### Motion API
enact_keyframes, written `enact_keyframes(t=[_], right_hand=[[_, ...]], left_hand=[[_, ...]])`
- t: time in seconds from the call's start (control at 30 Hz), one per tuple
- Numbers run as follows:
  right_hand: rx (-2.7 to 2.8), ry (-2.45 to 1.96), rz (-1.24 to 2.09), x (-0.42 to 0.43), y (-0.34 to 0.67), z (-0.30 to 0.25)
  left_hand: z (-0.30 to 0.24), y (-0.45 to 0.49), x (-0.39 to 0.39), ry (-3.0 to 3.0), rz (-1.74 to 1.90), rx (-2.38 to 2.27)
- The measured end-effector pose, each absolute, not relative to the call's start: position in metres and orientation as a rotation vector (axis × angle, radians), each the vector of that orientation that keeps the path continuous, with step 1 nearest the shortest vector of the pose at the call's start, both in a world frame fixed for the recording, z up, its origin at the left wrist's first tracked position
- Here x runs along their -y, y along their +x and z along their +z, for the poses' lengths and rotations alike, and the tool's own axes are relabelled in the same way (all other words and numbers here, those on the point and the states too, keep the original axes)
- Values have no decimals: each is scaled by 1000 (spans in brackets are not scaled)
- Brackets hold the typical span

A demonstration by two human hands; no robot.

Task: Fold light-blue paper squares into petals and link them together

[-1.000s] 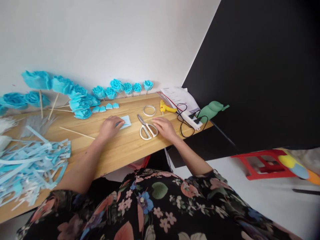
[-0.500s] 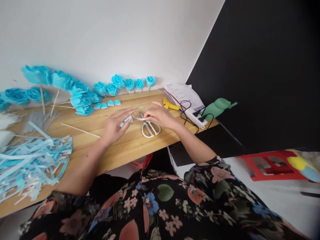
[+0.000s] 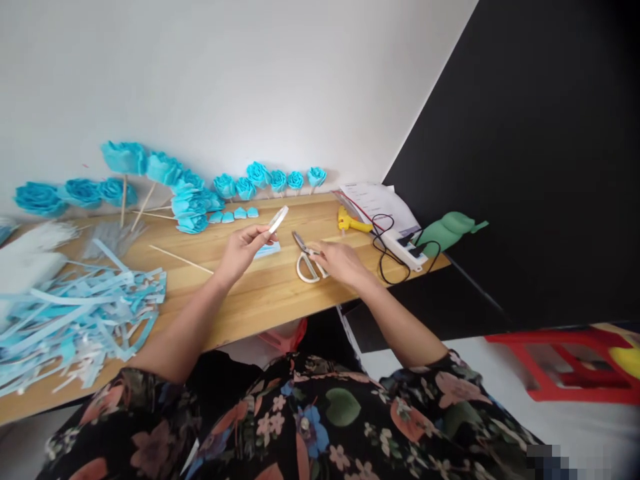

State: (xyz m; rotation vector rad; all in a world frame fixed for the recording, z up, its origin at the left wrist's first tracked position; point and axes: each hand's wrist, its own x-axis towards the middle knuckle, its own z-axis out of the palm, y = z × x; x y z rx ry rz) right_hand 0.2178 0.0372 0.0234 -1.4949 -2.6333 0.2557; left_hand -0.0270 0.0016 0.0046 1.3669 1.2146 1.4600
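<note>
Left hand (image 3: 244, 254) pinches white tape roll (image 3: 278, 220), mid-frame. Right hand (image 3: 341, 262) touches scissors (image 3: 305, 251), just lower right; can't tell if fingers grip. Looks like scissors-grabbing step; next needs snug hold.

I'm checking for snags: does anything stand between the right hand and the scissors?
Nothing visible does: the right hand is at the scissors, partly covering them. The left hand holds the white ring off to the left, and the yellow glue gun lies farther back.
</note>
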Motion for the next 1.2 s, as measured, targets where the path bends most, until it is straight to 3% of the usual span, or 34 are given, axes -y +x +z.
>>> enact_keyframes(t=[0.2, 0.3, 0.4, 0.53, 0.73, 0.87, 1.2], right_hand=[[2677, -1587, 94, -27, 202, 0], [2589, -1623, 169, -33, 199, -2], [2363, -1619, 544, -46, 210, 0], [1615, -1327, 1369, -55, 234, 10], [1238, -768, 1859, -23, 243, 22], [1207, -537, 1978, 0, 235, 17], [1242, -523, 2013, 11, 229, 7]], left_hand=[[0, -29, -5, 1289, 1506, -1100], [-3, -30, -8, 1261, 1526, -1069], [-3, -31, -10, 1197, 1541, -1029], [0, -30, -10, 1146, 1516, -902], [0, -27, -9, 1139, 1467, -811], [-2, -29, -11, 1143, 1476, -769], [-5, -32, -14, 928, 1506, -630]])
